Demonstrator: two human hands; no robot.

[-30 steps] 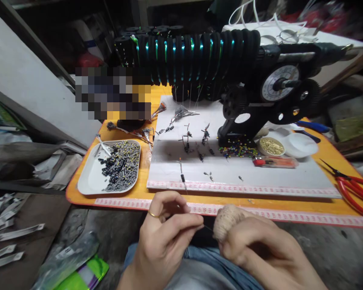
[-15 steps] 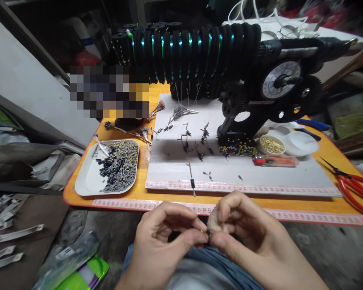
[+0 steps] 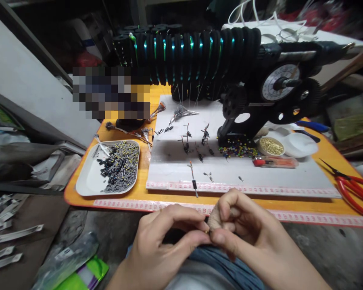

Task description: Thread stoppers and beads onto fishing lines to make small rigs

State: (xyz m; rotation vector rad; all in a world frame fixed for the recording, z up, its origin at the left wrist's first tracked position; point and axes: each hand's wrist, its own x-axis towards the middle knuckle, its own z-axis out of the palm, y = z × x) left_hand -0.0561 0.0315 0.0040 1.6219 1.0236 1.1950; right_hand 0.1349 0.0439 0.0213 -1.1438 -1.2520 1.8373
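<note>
My left hand (image 3: 169, 237) is closed in a pinch, thumb against fingertip, with a tiny gold-coloured piece (image 3: 206, 231) showing at the tips. Right against it, my right hand (image 3: 248, 229) also pinches; what it grips is hidden behind the fingers. Beige tape (image 3: 214, 219) wraps one of its fingers. Both hands meet above my lap, just off the table's front edge. Beyond them, a short wire with a black sleeve (image 3: 194, 184) lies across the white board (image 3: 169, 169). Several similar black-sleeved pieces (image 3: 186, 147) lie farther back.
A white tray (image 3: 89, 183) of small grey and black parts stands at left. A black spool machine (image 3: 193, 56) rises behind the board. Coloured beads (image 3: 236, 147), a bowl of gold bits (image 3: 271, 146), an orange cutter (image 3: 275, 162) and red-handled pliers (image 3: 353, 189) are to the right.
Both hands stay pinched together over my lap. The left fingertips have shifted slightly right, closer to the right ones, and the dark bit between them is now mostly covered.
</note>
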